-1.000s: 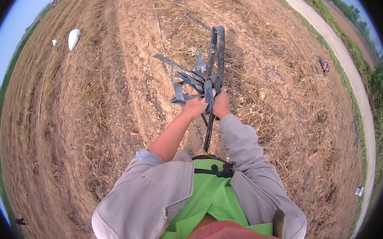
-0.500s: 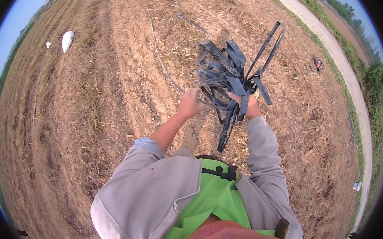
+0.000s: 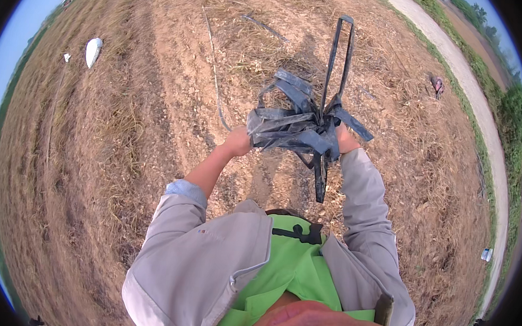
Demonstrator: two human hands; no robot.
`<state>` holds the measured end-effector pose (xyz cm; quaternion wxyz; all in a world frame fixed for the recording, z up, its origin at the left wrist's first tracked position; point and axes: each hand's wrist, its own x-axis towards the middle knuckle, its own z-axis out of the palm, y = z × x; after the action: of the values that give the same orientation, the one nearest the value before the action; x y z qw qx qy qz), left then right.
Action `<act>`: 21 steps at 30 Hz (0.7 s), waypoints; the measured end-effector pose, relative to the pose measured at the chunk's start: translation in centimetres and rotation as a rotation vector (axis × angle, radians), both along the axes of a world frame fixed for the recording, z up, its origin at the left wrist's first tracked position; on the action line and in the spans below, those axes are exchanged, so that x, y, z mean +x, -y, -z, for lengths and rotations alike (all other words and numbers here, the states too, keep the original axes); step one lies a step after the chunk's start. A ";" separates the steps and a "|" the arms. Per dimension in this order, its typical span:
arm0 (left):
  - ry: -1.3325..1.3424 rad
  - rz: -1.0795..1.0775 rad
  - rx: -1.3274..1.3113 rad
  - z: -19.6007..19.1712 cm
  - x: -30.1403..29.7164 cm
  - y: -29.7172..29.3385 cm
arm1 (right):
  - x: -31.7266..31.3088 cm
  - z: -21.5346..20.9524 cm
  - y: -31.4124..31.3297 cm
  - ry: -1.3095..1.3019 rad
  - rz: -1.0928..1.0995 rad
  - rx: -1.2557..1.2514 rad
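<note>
A tangled bundle of flat dark grey plastic strip (image 3: 299,129) hangs in front of my chest, held between both hands. My left hand (image 3: 238,142) grips its left end. My right hand (image 3: 342,139) grips the right side, mostly hidden behind the strips. One long loop of the strip (image 3: 339,59) stands up above the bundle and a short tail (image 3: 320,179) hangs down below it. Under it lies dry brown field soil with straw.
A thin strip line (image 3: 215,81) lies on the ground ahead, with another dark strip piece (image 3: 264,25) farther off. A white sack (image 3: 92,51) lies far left. A pale dirt path (image 3: 482,118) runs along the right, with a reddish object (image 3: 439,86) near it.
The bundle has swung from centre to the right and back toward the middle, gathering more strip. My hands have moved apart, and the long loop now stands upright.
</note>
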<state>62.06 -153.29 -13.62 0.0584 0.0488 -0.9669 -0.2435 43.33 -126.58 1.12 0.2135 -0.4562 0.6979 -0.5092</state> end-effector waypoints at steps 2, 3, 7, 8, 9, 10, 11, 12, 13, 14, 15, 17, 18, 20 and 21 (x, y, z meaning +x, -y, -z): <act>-0.058 -0.073 -0.113 -2.2 0.2 2.4 | -0.1 0.0 0.9 -0.193 -0.250 0.057; -0.089 -0.212 -0.257 -3.9 0.2 3.5 | -0.2 0.0 1.8 -0.253 -0.337 0.323; 0.021 -0.149 -0.397 -13.4 -1.8 5.7 | 0.3 0.9 4.9 -0.734 -0.359 0.592; 0.019 -0.156 -0.429 -15.3 -2.1 5.0 | 0.5 1.3 5.8 -0.827 -0.305 0.681; 0.029 -0.160 -0.428 -16.8 -2.0 3.8 | 0.7 1.7 6.5 -0.877 -0.285 0.747; 0.024 -0.159 -0.428 -17.8 -1.9 2.5 | 0.8 2.2 7.3 -0.925 -0.262 0.813; -0.014 -0.149 -0.434 -18.6 -1.7 1.3 | 0.7 2.6 7.9 -0.969 -0.238 0.878; -0.020 -0.119 -0.424 -18.8 -1.6 0.1 | 0.3 3.1 8.4 -0.929 -0.160 0.917; 0.008 -0.126 -0.406 -18.7 -1.1 -1.1 | -0.5 3.5 8.5 -0.836 -0.034 0.878; 0.030 -0.117 -0.326 -18.2 -0.4 -2.2 | -1.5 3.8 8.4 -0.738 0.085 0.848; 0.002 -0.104 -0.246 -17.3 0.3 -3.0 | -2.6 4.2 8.2 -0.647 0.184 0.779; 0.098 -0.023 0.034 -15.1 1.9 -3.7 | -5.4 4.4 7.6 -0.383 0.311 0.698; 0.129 -0.008 0.134 -13.7 2.9 -3.9 | -6.5 4.3 6.9 -0.180 0.308 0.539; 0.171 0.021 0.346 -10.5 4.6 -4.0 | -7.6 3.8 5.5 0.211 0.225 0.261; 0.259 -0.006 0.435 -8.9 5.2 -3.6 | -7.7 3.1 4.6 0.402 0.146 0.158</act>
<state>67.26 -149.67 -4.75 -0.0771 0.0939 -0.8911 -0.4372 35.61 -131.13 -2.02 0.3461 -0.2757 0.7102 -0.5475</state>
